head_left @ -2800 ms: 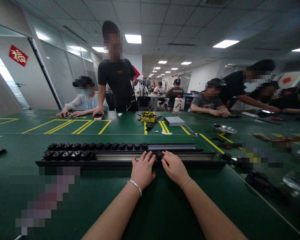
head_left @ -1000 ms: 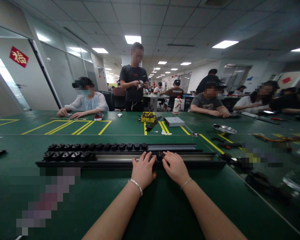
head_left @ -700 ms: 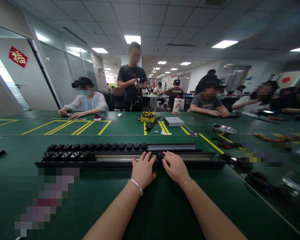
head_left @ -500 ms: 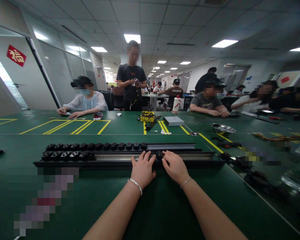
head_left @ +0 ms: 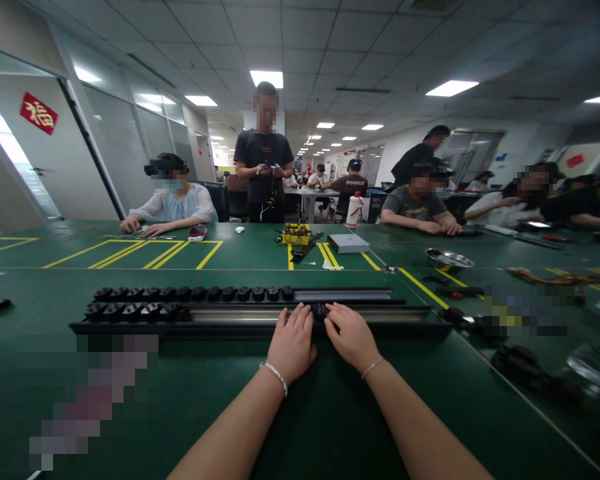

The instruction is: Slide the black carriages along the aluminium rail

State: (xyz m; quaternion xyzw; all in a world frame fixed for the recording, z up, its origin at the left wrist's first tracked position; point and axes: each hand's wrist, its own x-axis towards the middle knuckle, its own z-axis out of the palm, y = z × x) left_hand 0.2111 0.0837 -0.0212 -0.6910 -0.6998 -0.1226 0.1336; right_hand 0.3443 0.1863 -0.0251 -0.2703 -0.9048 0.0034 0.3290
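Observation:
In the head view, a long black track (head_left: 380, 327) with a shiny metal channel lies across the table before me. Between my two hands a small black socket module (head_left: 321, 311) sits in this channel. My right hand (head_left: 353, 337) has its fingertips closed against the module's right side. Stretched over the track from the left is my left hand (head_left: 293, 343), its fingers extended and lying beside the module, partly hiding the channel. Several matching black modules (head_left: 130, 311) fill the left end of the track. A second track (head_left: 350, 293) behind it carries a longer row of them.
The green table (head_left: 220, 413) has yellow tape lines. Farther back are a yellow box with cables (head_left: 296, 235), a grey box (head_left: 347, 243) and a white bottle (head_left: 353, 209). A metal bowl (head_left: 449, 259) and dark tools stand right. Several people are around the table.
My left hand has shifted slightly right, towards the module, and its spread fingers have drawn closer together. My right hand stays at the module.

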